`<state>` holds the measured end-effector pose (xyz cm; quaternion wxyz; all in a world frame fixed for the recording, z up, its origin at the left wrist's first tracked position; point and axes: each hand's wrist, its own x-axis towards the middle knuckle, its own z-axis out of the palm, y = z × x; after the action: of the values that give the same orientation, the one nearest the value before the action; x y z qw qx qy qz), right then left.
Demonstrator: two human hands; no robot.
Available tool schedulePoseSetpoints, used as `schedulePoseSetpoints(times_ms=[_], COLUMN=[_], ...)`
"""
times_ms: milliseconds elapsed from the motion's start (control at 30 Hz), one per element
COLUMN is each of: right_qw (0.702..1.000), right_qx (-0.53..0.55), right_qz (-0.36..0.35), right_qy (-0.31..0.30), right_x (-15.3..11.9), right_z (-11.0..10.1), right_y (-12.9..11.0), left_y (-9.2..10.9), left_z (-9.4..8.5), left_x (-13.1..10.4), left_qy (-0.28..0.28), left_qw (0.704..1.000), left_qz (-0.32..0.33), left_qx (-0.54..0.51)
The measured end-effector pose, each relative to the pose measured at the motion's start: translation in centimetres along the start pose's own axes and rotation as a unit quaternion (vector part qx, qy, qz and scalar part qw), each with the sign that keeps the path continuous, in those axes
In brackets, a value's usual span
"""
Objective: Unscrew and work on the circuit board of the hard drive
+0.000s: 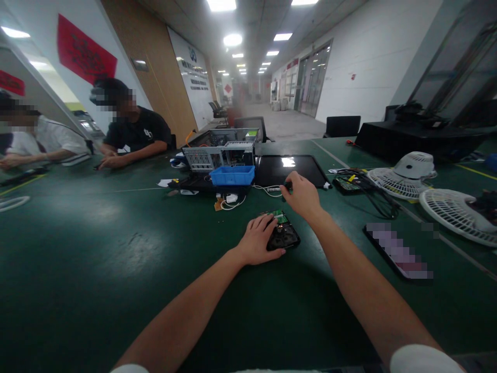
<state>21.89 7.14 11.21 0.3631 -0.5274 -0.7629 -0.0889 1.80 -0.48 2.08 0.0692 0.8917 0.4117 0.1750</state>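
My left hand [256, 239] lies over the left side of an opened black device [285, 238] with a green circuit board [278, 215]. Its thumb runs along the near edge and its fingers reach over the top, holding the device against the table. Above and beyond the device, my right hand [304, 196] is raised with the fingertips pinched together. Something small and dark shows at those fingertips, too little of it to name. A flat black screen panel [267, 168] lies just behind my right hand.
A blue tray [233, 176] stands before an opened computer case [217, 150]. White cables and small parts lie nearby. To the right are a phone [398, 251], white fan parts [404, 176] and black cables [378, 199]. Two people [135, 127] sit at the left along the green table [97, 248].
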Motion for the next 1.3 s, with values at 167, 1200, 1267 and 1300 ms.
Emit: schedulePoseSetpoints(times_ms=[167,1200,1267,1300], right_qw=[0.997,0.839,0.841,0.844], right_qx=[0.068,0.482,0.477,0.472], right_qz=[-0.028,0.203,0.205,0.204], right_qy=[-0.003,-0.151,-0.152,-0.151], right_x=[0.1,0.8,0.8,0.8], right_z=[0.1,-0.7,-0.8,-0.8], right_y=[0.0,1.0,0.9,0.8], left_y=[0.0,0.3,0.3,0.3], left_z=[0.1,-0.4,-0.4,-0.4], left_x=[0.0,0.0,0.0,0.0], left_qy=[0.003,-0.004,-0.004,-0.005], left_qw=[1.000,1.000,1.000,1.000], left_qz=[-0.003,-0.009,-0.010,-0.009], left_qx=[-0.002,-0.020,-0.021,-0.021])
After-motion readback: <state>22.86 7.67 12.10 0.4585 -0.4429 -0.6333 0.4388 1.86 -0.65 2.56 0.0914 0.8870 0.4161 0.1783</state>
